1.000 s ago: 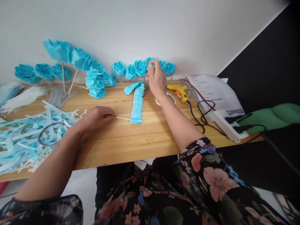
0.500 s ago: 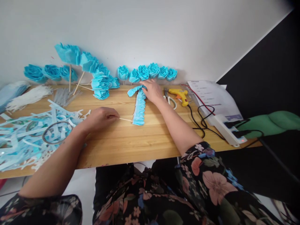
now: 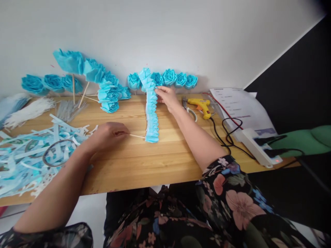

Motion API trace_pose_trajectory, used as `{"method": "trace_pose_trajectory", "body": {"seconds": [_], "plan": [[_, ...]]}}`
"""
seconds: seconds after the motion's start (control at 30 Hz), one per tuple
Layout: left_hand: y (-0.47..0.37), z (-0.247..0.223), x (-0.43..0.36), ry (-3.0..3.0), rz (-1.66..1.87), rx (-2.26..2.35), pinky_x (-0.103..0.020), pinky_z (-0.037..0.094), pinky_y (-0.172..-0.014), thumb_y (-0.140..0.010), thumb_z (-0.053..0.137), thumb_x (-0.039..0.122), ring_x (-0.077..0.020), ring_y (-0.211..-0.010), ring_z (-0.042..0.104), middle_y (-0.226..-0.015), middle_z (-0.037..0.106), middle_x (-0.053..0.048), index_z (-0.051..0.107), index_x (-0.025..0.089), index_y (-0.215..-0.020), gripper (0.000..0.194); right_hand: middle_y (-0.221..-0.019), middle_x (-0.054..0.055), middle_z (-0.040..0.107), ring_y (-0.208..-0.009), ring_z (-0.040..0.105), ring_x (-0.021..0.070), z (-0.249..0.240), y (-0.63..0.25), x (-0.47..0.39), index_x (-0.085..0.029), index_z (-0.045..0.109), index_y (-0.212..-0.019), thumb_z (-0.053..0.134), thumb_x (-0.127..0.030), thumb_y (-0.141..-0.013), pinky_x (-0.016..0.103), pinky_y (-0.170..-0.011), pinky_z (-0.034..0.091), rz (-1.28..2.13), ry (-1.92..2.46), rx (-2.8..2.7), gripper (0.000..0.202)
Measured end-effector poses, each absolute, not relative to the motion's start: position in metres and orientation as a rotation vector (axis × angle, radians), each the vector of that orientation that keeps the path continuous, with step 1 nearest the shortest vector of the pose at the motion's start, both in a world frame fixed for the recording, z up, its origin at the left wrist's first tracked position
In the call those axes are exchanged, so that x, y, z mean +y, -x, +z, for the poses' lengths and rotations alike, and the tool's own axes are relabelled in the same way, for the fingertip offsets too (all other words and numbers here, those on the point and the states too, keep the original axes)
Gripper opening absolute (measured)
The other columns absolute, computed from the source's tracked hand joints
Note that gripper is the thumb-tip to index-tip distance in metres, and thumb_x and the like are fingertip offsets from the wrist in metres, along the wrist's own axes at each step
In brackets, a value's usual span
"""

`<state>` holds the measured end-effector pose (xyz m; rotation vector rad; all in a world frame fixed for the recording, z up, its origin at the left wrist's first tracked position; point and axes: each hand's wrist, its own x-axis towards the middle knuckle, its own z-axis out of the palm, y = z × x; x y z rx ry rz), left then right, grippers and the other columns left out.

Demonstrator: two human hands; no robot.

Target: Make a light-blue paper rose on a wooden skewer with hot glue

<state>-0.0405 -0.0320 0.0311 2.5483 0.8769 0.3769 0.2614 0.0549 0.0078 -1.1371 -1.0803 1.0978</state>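
Note:
My left hand (image 3: 111, 132) is closed around one end of a thin wooden stick (image 3: 137, 136) just above the table. The stick's other end meets the near end of a long ruffled strip of blue crepe paper (image 3: 152, 113). The strip runs away from me across the table, and its far end rises in front of a row of blue paper flowers (image 3: 169, 77). My right hand (image 3: 167, 97) pinches the strip's right edge near the far end, between thumb and fingers.
Paper scraps (image 3: 33, 155) with a round hoop (image 3: 55, 153) cover the left side. More blue flowers on sticks (image 3: 108, 91) lie at the back left. To the right are a yellow glue gun (image 3: 200, 105), scissors (image 3: 191, 113), paper sheets (image 3: 238, 106) and a power strip (image 3: 258, 148) with black cables.
The far end of the crepe strip, folded over to the left before, is now lifted and straightened out. My right hand has shifted its hold along the strip's right edge. My left hand keeps the stick.

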Motion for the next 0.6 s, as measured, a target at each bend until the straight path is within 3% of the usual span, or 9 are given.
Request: {"method": "trace_pose_trajectory", "body": {"seconds": [0.37,0.6], "plan": [[0.04,0.035,-0.033,-2.539,0.317,0.861,-0.027,0.043,-0.069,-0.099,0.047,0.037,-0.0165,-0.075,0.064,-0.082,0.072,-0.005,0.069,0.017,-0.084,0.034,-0.085,0.001,0.072,-0.093,0.072,0.0206,-0.021,-0.259,0.062,-0.021,0.073,-0.101,0.075,-0.047,-0.083,0.037,-0.085,0.06,1.163,1.118,-0.993,0.032],[0.04,0.037,-0.034,-2.503,0.293,0.928,-0.027,0.044,-0.067,-0.096,0.049,0.038,-0.0161,-0.073,0.062,-0.08,0.07,-0.004,0.068,0.019,-0.086,0.029,-0.082,0.001,0.071,-0.088,0.072,0.0198,-0.016,-0.254,0.057,-0.022,0.073,-0.095,0.074,-0.05,-0.082,0.036,-0.079,0.061,1.117,1.133,-1.03,0.031]]}}
